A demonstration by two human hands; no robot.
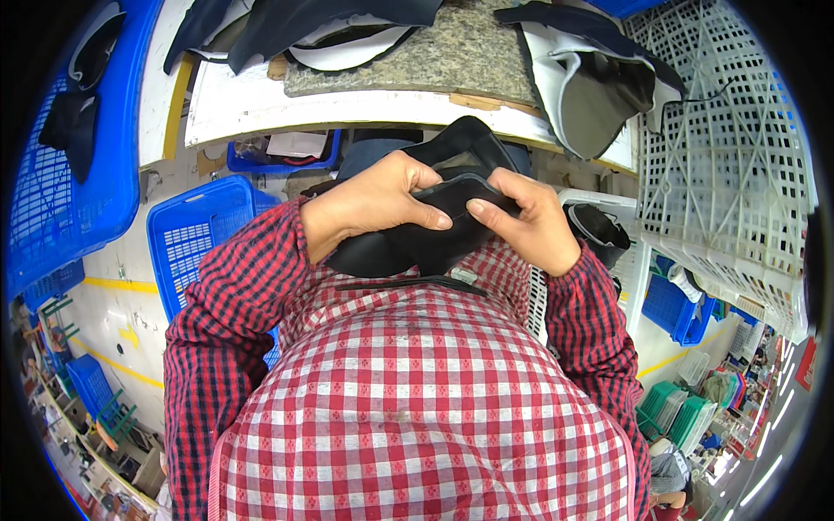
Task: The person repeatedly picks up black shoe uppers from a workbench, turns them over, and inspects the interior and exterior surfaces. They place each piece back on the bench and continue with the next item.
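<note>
Two pinch grips: left hand (pixel 369 198) and right hand (pixel 540 224) both clamped on black piece (pixel 417 239), thumbs on near face. Piece sits between hands, above checked apron (pixel 417 391), near work table (pixel 382 118). Advisable: press thumbs evenly, keep span between them taut; slack material likely creases.

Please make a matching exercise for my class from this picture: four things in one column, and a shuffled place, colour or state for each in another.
Things
1. black piece
2. apron
3. stone slab
4. large crate

Descriptions
A. white and full of holes, at the picture's right
B. lying on the white table
C. gripped by the left hand and right hand
D. red-and-white checked

Right pairs: 1-C, 2-D, 3-B, 4-A
</note>
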